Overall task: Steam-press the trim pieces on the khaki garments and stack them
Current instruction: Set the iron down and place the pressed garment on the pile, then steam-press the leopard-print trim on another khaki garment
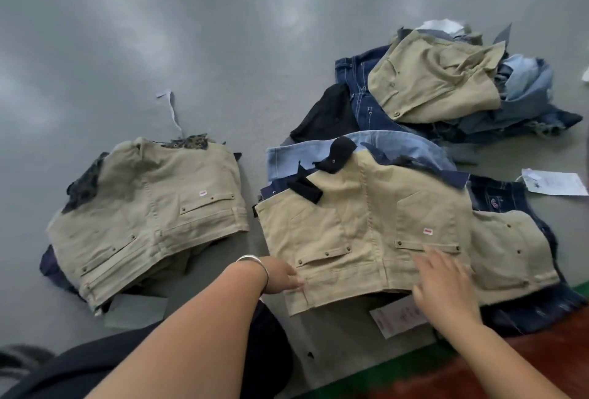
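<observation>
A khaki garment [360, 226] lies flat in the middle of the grey table, with two black trim pieces [322, 175] at its far edge. My left hand [282, 274] touches its near left corner; the fingers are partly hidden at the hem. My right hand [443, 284] rests flat on its near right part, fingers spread and blurred. A second khaki garment [149, 210] with dark patterned trim lies to the left on a small stack. A third khaki piece [436, 83] tops the pile at the back right.
Denim pieces in dark and light blue [366, 147] lie under and behind the middle garment. A paper tag [554, 182] sits at the right, another label [398, 315] under the near hem. The green and red table edge [510, 351] runs along the near right.
</observation>
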`<act>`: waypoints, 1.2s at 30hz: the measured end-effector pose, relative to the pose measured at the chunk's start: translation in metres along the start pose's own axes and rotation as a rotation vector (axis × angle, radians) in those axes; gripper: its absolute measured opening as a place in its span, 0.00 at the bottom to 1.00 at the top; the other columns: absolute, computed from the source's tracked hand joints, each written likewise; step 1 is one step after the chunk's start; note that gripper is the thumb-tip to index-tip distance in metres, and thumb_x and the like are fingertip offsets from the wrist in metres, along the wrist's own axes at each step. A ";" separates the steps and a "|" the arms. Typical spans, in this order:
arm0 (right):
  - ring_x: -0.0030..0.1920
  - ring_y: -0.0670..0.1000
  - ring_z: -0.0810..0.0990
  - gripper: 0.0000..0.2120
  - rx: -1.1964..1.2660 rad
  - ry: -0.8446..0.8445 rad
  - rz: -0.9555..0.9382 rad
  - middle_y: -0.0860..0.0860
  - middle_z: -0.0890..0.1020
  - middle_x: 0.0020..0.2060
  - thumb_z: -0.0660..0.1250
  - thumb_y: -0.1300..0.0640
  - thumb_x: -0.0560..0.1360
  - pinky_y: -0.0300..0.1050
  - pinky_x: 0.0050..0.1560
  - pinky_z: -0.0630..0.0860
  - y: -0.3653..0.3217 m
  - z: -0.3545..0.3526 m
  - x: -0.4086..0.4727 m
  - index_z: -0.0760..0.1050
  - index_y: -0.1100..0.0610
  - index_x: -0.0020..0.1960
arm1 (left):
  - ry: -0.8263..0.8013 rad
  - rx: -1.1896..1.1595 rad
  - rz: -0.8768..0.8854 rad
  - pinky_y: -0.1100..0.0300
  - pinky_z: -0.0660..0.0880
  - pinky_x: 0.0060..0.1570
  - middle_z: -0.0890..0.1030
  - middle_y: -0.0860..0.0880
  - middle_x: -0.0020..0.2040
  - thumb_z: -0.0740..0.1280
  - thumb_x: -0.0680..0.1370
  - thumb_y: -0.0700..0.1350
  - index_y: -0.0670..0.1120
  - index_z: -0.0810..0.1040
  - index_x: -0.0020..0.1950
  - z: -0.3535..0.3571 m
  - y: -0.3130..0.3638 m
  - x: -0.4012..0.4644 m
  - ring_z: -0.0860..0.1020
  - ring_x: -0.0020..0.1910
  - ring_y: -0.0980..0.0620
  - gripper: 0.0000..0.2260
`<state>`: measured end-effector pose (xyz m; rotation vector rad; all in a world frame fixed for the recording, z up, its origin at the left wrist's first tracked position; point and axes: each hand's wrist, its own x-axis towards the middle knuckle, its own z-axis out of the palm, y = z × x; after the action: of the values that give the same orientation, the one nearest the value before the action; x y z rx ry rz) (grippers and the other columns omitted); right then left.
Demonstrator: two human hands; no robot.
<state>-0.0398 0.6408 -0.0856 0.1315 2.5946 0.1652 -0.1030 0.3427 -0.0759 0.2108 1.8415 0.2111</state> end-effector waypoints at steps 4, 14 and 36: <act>0.78 0.50 0.57 0.29 0.187 -0.154 -0.171 0.48 0.55 0.80 0.61 0.55 0.79 0.46 0.76 0.59 -0.049 0.013 0.003 0.58 0.48 0.78 | 0.188 0.054 -0.038 0.55 0.68 0.59 0.76 0.43 0.63 0.54 0.83 0.54 0.42 0.76 0.65 -0.020 0.006 -0.014 0.74 0.62 0.45 0.21; 0.57 0.54 0.81 0.16 -0.182 -0.394 -0.221 0.53 0.81 0.59 0.58 0.61 0.76 0.43 0.49 0.76 -0.126 -0.071 0.074 0.78 0.55 0.59 | 0.711 -0.044 -0.237 0.58 0.70 0.55 0.80 0.46 0.59 0.58 0.81 0.49 0.45 0.80 0.58 -0.106 -0.131 -0.132 0.77 0.57 0.46 0.15; 0.73 0.63 0.65 0.45 0.816 -0.142 0.000 0.62 0.66 0.74 0.74 0.43 0.72 0.54 0.70 0.64 -0.363 -0.046 0.103 0.56 0.63 0.78 | 0.891 -1.570 -0.543 0.54 0.72 0.53 0.78 0.43 0.58 0.72 0.74 0.48 0.41 0.73 0.63 0.081 -0.358 -0.065 0.76 0.55 0.43 0.21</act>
<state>-0.1735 0.2904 -0.1504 0.4120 2.3612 -0.8759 -0.0205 -0.0166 -0.1279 -1.6508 1.9001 1.4059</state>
